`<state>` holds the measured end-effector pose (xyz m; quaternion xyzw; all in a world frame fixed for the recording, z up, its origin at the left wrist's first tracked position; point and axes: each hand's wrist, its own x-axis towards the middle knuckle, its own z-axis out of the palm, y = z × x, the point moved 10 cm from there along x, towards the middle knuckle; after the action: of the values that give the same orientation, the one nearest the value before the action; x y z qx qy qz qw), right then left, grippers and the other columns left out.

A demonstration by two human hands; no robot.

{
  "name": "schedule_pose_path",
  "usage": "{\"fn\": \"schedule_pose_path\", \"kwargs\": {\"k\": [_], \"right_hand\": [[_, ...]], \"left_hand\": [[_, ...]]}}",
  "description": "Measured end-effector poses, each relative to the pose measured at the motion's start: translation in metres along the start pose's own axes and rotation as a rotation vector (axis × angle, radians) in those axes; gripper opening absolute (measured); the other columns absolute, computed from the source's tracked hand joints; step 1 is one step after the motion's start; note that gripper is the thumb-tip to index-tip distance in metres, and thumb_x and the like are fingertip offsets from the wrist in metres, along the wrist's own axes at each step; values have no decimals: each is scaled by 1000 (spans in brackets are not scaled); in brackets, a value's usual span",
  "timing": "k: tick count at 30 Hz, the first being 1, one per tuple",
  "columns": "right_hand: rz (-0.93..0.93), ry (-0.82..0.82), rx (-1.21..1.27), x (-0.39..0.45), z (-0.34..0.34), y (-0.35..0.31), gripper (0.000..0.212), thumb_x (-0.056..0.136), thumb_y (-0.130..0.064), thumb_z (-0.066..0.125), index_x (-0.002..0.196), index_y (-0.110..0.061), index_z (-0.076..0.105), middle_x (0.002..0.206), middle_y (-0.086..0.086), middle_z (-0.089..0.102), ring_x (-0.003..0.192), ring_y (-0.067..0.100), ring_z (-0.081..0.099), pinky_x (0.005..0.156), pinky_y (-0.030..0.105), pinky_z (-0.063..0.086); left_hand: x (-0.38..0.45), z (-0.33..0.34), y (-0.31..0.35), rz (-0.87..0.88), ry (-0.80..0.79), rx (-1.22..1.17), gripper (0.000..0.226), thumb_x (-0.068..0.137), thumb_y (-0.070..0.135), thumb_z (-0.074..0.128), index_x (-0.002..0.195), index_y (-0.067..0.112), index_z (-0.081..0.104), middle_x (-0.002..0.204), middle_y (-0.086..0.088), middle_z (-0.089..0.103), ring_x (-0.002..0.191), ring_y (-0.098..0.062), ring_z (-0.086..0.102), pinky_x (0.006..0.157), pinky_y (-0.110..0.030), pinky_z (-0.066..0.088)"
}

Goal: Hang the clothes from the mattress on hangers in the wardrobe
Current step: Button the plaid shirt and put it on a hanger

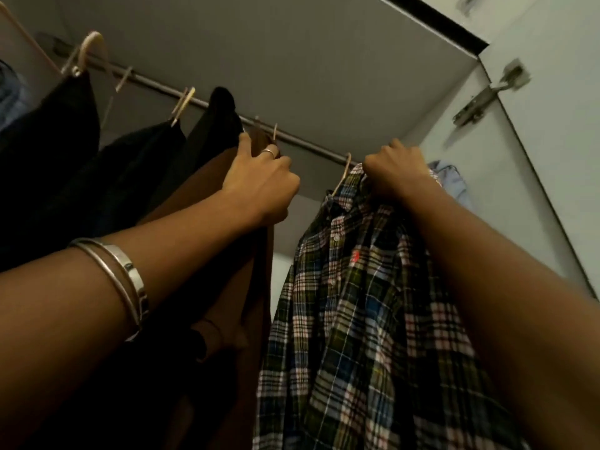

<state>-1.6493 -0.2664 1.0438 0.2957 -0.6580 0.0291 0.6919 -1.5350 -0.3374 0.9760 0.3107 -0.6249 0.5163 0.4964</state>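
Far to my left a pale hanger hook (92, 47) sits over the wardrobe rail (211, 107), carrying a black garment (48, 141). Next along, more dark clothes (139, 167) hang from wooden hangers, and a black piece (220, 121) rises up against the rail. My left arm reaches up with two silver bangles (130, 280) round the forearm. My left hand (259, 183), a ring (268, 152) on one finger, is curled at the top of a brown garment (233, 287), close under the rail; I seem to grip its hanger there, though my own knuckles hide the exact hold. Right of that, the plaid shirt (357, 303) hangs down on a wooden hanger (342, 177), which is just beside the rail. My right hand (394, 172) is closed in a fist on the shirt's collar and shoulder, holding it up. Behind it a light blue garment (449, 177) peeks out. On the far right, the wardrobe door (552, 141) stands open with its metal hinge (487, 97).
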Motion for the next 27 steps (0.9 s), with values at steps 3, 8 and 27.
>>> {"fn": "schedule_pose_path", "kwargs": {"k": [3,8,27], "right_hand": [[-1,-35,14,-10,5,3,31,93,-19,58,122,-9,55,128,16,52,122,37,40,85,46,44],[240,-77,316,-54,8,32,58,89,-18,64,141,-22,37,139,19,34,125,46,36,95,54,41],[466,-292,1517,-196,36,-72,39,96,-44,51,113,-13,67,107,7,70,99,23,64,88,34,50]], "left_hand": [[-6,-7,6,16,-11,0,26,89,27,57,114,26,63,130,-8,50,130,-32,35,103,-68,21],[-31,-23,7,54,-59,-9,22,88,24,58,109,23,63,128,-10,49,129,-33,35,105,-67,20],[-110,-44,11,66,-147,-149,23,89,14,56,112,16,60,123,-11,46,117,-31,43,89,-41,43]]}}
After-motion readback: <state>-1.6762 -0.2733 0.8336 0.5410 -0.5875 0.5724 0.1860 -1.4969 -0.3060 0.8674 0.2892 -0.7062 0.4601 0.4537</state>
